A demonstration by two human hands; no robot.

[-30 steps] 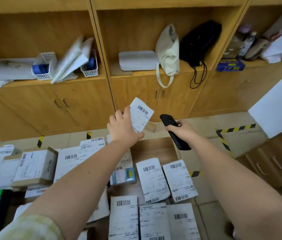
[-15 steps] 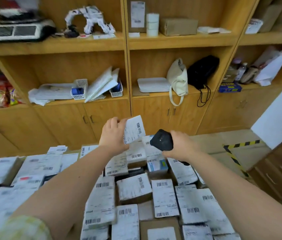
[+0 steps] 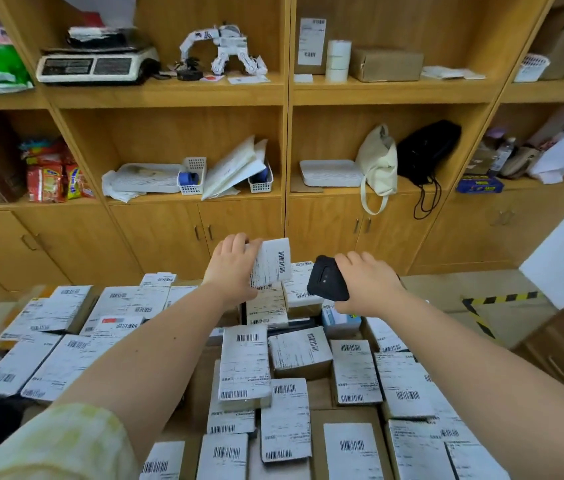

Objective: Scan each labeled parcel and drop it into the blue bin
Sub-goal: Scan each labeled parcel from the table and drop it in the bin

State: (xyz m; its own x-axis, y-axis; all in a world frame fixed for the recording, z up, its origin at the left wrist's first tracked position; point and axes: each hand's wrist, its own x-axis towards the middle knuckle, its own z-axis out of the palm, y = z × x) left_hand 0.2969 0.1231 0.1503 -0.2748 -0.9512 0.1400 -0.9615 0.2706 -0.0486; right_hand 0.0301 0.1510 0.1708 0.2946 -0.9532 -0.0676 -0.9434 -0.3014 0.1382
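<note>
Holding a small white-labelled parcel (image 3: 271, 262) above heaped labelled boxes (image 3: 244, 362), left grip (image 3: 233, 268) clenched on it, long axis near upright (barcode on the right), right grip (image 3: 368, 289) grasping a black handheld scanner (image 3: 327, 279) beside it.

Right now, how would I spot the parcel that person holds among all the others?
Look before the wooden cabinet doors, above the far edge of the parcel pile. The parcel sits in the left hand, facing the black scanner. It alone is held clear of the pile.
</note>
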